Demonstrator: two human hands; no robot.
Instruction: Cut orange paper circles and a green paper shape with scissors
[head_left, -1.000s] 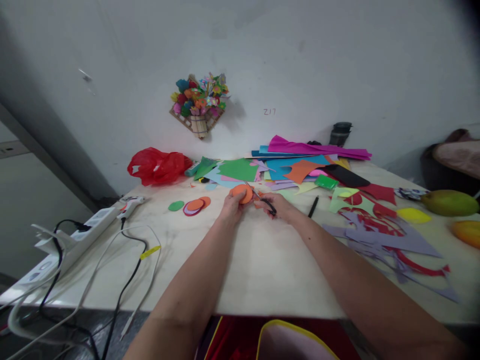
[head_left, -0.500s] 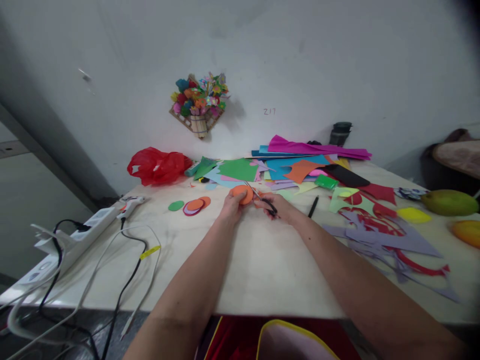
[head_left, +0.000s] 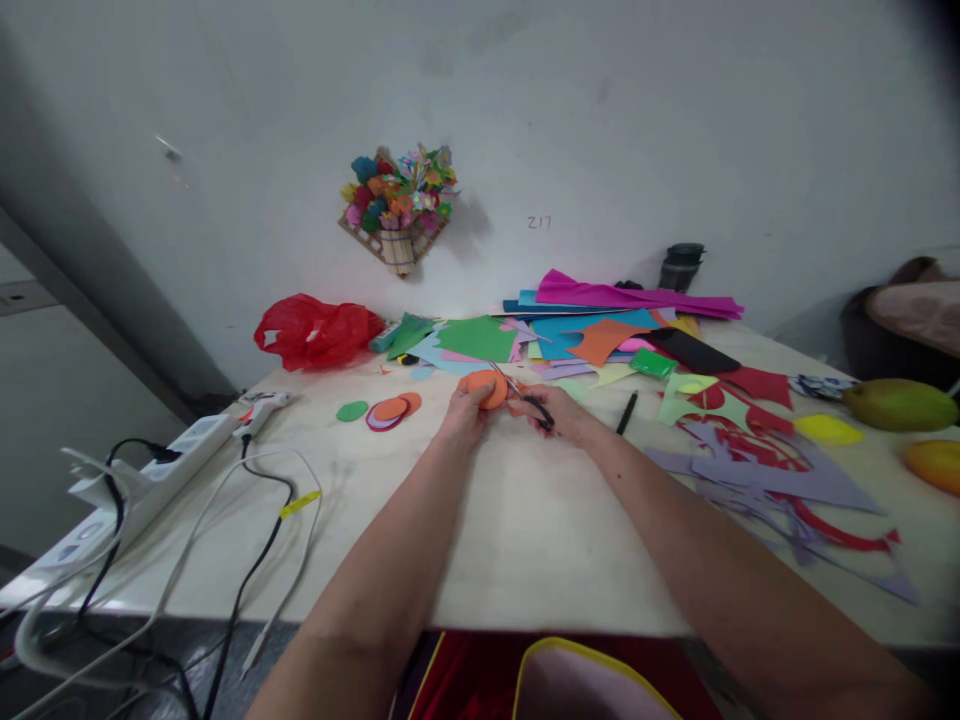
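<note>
My left hand [head_left: 465,410] pinches a round orange paper piece [head_left: 486,387] above the middle of the table [head_left: 517,520]. My right hand [head_left: 559,412] is closed round black-handled scissors [head_left: 525,396], whose blades reach into the edge of the orange piece. Both forearms stretch across the table toward me. A little to the left lie cut paper circles [head_left: 388,411], orange, purple and green, flat on the tabletop.
Coloured paper sheets [head_left: 570,335] are piled at the back; purple and red offcuts [head_left: 772,470] spread on the right. A black pen [head_left: 627,412], red plastic bag [head_left: 315,330], power strip [head_left: 176,450] with cables, glue gun [head_left: 259,408] and fruit [head_left: 896,405] also lie here.
</note>
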